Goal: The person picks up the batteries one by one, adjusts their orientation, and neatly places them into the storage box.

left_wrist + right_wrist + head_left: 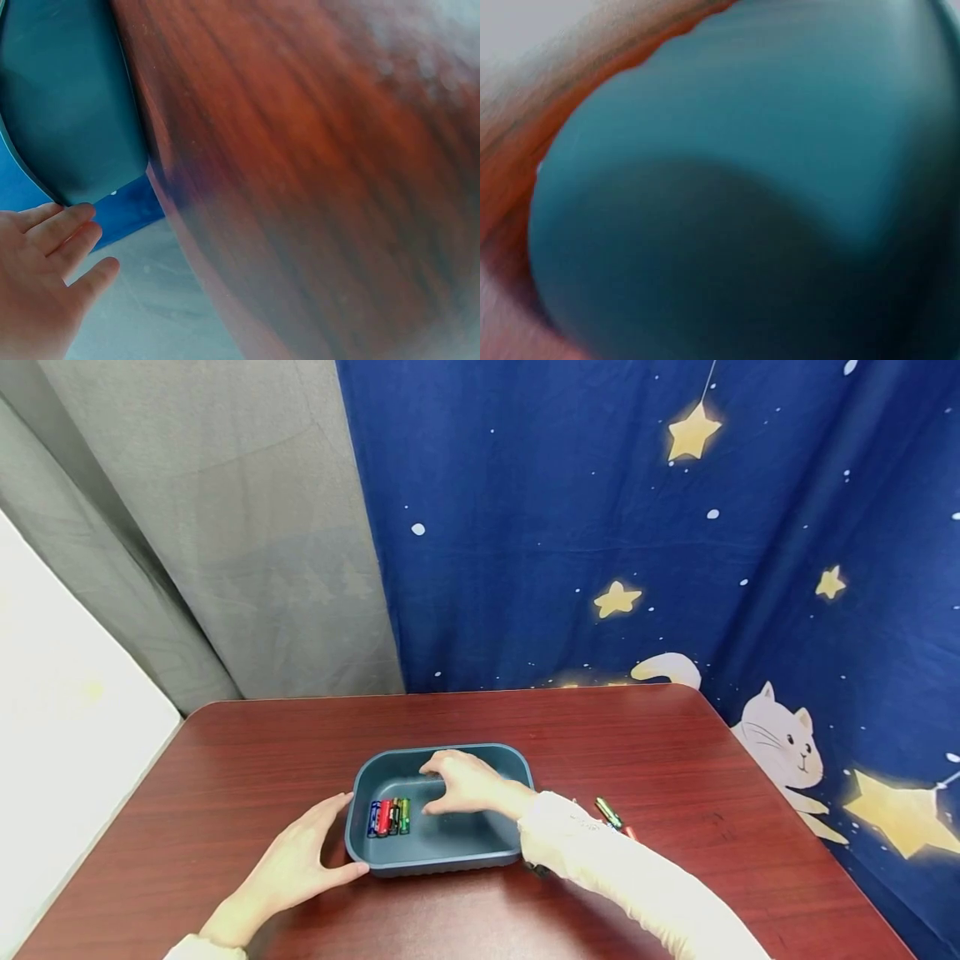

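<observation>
A dark teal bin (438, 860) stands on the table. Inside, near its left end, several batteries lie side by side: a blue battery (373, 819), a red battery (385, 818), a dark battery (395, 817) and a green battery (405, 816). My left hand (296, 860) touches the bin's left end, thumb and fingers spread; in the left wrist view its fingertips meet the bin wall (71, 97). My right hand (468, 782) reaches over the bin, to the right of the batteries, thumb and fingers apart with nothing visible between them. The right wrist view shows only the blurred bin wall (727, 112).
To the right of the bin, a green battery (609, 812) and a red item (630, 832) lie on the reddish-brown table (675, 752), partly hidden by my right sleeve (622, 868). A blue curtain (525, 527) and a grey curtain (247, 527) hang behind the table.
</observation>
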The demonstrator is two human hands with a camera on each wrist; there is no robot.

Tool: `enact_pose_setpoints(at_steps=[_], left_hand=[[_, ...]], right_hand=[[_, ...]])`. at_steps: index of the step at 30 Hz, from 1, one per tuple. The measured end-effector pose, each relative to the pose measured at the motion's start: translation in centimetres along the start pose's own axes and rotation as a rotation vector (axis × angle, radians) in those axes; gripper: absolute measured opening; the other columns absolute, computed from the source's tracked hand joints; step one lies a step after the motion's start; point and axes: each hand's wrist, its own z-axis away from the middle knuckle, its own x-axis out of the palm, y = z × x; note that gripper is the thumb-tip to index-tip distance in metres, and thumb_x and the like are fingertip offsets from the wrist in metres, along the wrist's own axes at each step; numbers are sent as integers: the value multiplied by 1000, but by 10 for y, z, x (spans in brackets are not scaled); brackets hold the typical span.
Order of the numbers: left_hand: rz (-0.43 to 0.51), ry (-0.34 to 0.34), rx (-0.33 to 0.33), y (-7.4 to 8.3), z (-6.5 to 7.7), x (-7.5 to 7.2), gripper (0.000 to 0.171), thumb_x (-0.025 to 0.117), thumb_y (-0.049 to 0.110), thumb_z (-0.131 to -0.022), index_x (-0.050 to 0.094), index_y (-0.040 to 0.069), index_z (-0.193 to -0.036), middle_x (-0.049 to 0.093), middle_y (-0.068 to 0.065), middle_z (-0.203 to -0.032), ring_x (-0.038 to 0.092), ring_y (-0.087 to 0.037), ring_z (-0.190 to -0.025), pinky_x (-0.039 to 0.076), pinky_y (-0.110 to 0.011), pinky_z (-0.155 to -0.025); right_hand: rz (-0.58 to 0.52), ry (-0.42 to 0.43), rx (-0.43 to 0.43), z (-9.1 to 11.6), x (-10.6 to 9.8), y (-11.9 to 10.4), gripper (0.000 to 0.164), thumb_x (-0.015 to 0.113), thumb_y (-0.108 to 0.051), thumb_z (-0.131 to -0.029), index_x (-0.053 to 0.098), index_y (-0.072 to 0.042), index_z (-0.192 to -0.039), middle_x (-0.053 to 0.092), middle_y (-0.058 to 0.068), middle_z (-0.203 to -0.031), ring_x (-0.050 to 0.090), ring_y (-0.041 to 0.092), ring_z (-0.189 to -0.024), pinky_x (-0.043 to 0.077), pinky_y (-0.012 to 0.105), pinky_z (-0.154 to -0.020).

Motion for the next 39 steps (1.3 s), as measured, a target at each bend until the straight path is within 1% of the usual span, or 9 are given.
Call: enact_pose_setpoints(at_steps=[3,8,12,17,23,26,30,35,39], left_hand=[[-7,4,0,-1,1,0,91,71,61,-63,45,7,-131,50,-10,-128,46,-26,-117,41,-47,-93],[-12,5,7,-1,1,0,90,71,61,-63,45,7,-131,50,-9,-128,46,-25,-117,41,-47,-93],[-9,4,2,0,1,0,90,71,61,-63,45,7,-131,50,-9,-128,46,-25,-117,41,-47,-93],[-8,-7,-7,2,1,0,90,70,61,-64,44,6,-131,50,-11,-128,46,-27,-117,42,-50,-92],[-6,-18,-17,3,0,-1,91,70,61,-64,44,6,-131,50,-11,-128,46,-28,-117,41,-51,-92],[-5,-17,-16,3,0,-1,90,70,61,-64,45,6,-131,50,-11,-128,46,-28,-117,41,-50,-92],[-8,-26,-18,3,-1,-1,91,69,62,-64,44,7,-132,49,-10,-129,45,-27,-118,41,-50,-93],[-14,-26,-16,3,-1,-1,91,69,62,-64,44,7,-132,49,-10,-129,45,-27,-118,41,-50,-93],[-18,-23,-20,3,0,-1,91,70,62,-64,44,8,-132,49,-10,-129,46,-27,-118,41,-50,-93]], right_hand=[[-47,35,-21,6,-9,6,56,74,-40,-71,60,-8,-116,60,0,-106,56,13,-95,46,21,-79],[-121,110,-81,16,-25,14,53,76,-34,-70,61,-6,-113,62,4,-102,58,18,-91,46,23,-78],[-124,148,-109,26,-37,22,52,77,-34,-69,62,-9,-112,61,0,-100,57,17,-91,46,23,-79],[-138,176,-127,42,-48,38,51,77,-33,-69,62,-10,-112,60,-1,-100,56,17,-90,46,25,-79],[-162,217,-107,68,-57,59,51,76,-33,-69,62,-9,-111,60,0,-98,56,18,-87,47,26,-72],[-183,235,-92,83,-58,69,51,76,-32,-69,62,-6,-111,61,3,-97,57,19,-86,48,27,-72],[-190,285,-78,102,-57,84,51,77,-30,-68,62,-5,-110,63,7,-101,58,19,-87,49,32,-77],[-196,351,-43,128,-59,103,50,78,-26,-68,61,-6,-110,63,3,-102,58,20,-86,50,37,-74],[-183,353,-7,151,-60,125,47,78,-21,-68,61,-6,-109,63,3,-100,57,15,-85,52,37,-73]])
